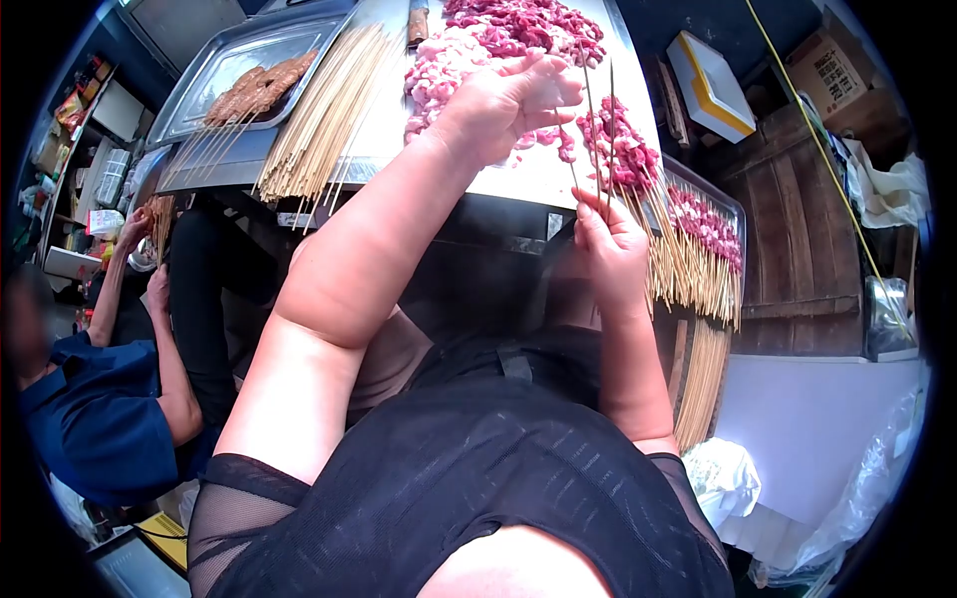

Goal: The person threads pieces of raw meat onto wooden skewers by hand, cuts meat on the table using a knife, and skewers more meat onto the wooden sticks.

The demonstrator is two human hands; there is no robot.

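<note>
My left hand (523, 100) is over the table edge beside the raw meat, fingers loosely bent and partly apart. I see nothing held in it. My right hand (610, 234) pinches several thin skewers (592, 125) that point up and away from me. A small piece of meat (566, 147) is by the tip of one skewer, just below my left fingers. Pale chopped meat (439, 75) and redder chopped meat (548, 28) are heaped on the white board (513, 187). Another red pile (620, 145) sits behind the skewers.
Loose bamboo skewers (329, 100) lie left of the meat, near a knife handle (418, 22). A metal tray (204, 95) bears browned skewers. Threaded meat skewers (703, 224) fill a tray at right. A seated co-worker (110, 409) at left holds skewers (159, 219).
</note>
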